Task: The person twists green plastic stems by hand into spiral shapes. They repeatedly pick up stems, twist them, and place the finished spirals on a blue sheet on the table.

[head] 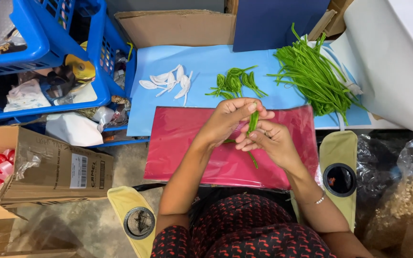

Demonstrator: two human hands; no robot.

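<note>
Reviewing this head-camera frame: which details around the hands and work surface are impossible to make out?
- Head view: the green stem is partly covered by the left hand and right hand, so the grip is unclear.
- Head view: blue baskets cut off by the top-left edge; contents jumbled.
- Head view: cardboard box runs off the left edge.

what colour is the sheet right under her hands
Dark pink, almost magenta: the glossy sheet under both hands, seen in the head view.
</note>
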